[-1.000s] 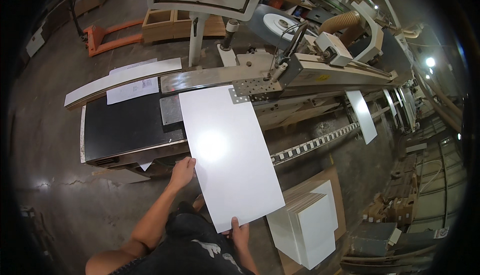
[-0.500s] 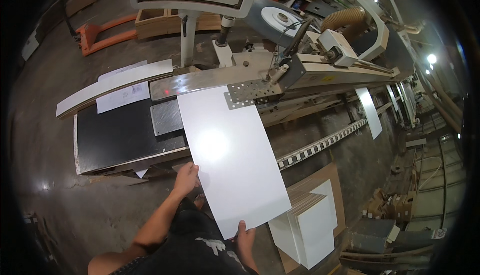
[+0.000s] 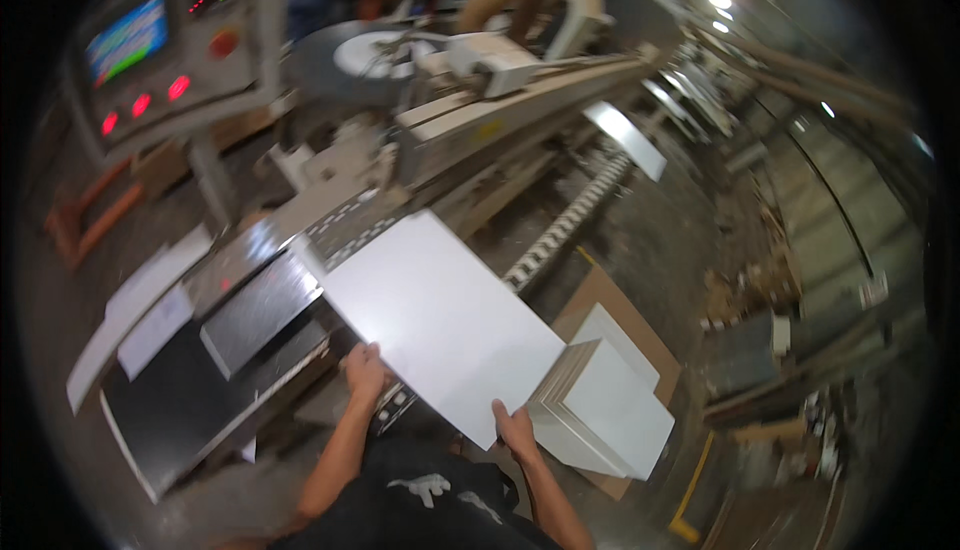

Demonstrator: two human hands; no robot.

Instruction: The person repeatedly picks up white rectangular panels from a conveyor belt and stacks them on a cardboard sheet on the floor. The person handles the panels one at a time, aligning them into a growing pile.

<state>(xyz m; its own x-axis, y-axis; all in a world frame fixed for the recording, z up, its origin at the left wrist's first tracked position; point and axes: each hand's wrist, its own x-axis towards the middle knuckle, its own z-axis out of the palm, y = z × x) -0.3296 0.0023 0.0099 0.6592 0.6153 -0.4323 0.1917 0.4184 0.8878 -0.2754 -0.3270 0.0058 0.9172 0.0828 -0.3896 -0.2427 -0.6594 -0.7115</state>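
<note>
A white rectangular panel [image 3: 445, 320] lies flat between my hands and the machine, its far end by the perforated metal plate [image 3: 350, 230]. My left hand [image 3: 365, 370] grips the panel's left long edge, fingers curled on the rim. At the near end, my right hand [image 3: 514, 430] is closed on the edge near the right corner, with the thumb on top and the fingers hidden beneath. Just right of that hand stands a stack of white panels [image 3: 610, 405] on a brown sheet [image 3: 632, 320].
A control box [image 3: 180, 50] with a lit screen and red lights rises at the far left. Below it is a black-topped table [image 3: 190, 390] with paper sheets [image 3: 155, 330]. The roller track [image 3: 575, 212] runs off to the far right, where another white panel [image 3: 625, 140] sticks out.
The view has swung to the right, with blur. The panel has come away from the machine's metal fence and turned toward the stack, with both hands still on it.
</note>
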